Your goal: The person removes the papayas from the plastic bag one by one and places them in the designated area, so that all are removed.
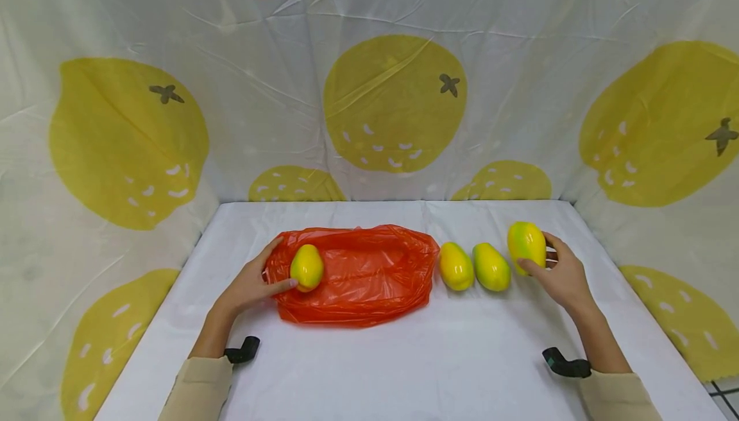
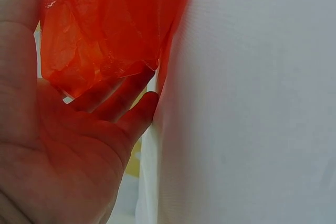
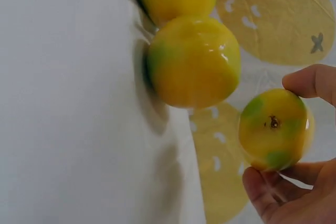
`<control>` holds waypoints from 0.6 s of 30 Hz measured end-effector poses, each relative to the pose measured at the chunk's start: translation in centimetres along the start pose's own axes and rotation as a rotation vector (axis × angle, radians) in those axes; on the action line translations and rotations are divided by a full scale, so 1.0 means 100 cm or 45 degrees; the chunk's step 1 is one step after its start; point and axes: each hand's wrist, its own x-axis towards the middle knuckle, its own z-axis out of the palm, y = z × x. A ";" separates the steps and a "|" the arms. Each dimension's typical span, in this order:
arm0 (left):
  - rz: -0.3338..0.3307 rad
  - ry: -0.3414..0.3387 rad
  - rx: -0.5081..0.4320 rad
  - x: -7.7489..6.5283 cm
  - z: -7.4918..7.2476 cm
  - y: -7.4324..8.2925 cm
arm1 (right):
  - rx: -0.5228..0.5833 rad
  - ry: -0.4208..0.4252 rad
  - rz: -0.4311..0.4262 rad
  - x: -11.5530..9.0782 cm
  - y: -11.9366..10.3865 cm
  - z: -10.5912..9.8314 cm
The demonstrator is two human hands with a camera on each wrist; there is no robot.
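Note:
A red plastic bag (image 1: 375, 280) lies spread on the white table, with a glossy yellow mango (image 1: 307, 268) at its left end. My left hand (image 1: 254, 280) holds that end of the bag, its thumb touching the mango's lower edge. Seen from the left wrist, the fingers (image 2: 131, 100) reach under the bag's red film (image 2: 110, 24); no mango is visible there. My right hand (image 1: 562, 273) grips a yellow-green mango (image 1: 526, 244) between thumb and fingers. The right wrist view shows this mango (image 3: 273, 129) held above the tabletop, its stem end facing the camera.
Two more yellow-green mangoes, one (image 1: 456, 267) beside the bag's right edge and another (image 1: 492, 267) right of it, lie between the bag and my right hand. A lemon-print cloth (image 1: 392, 106) hangs behind and on both sides of the table (image 1: 369, 369).

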 end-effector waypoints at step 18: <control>0.004 0.007 0.002 0.001 0.000 -0.002 | -0.052 -0.139 0.146 0.008 0.030 0.015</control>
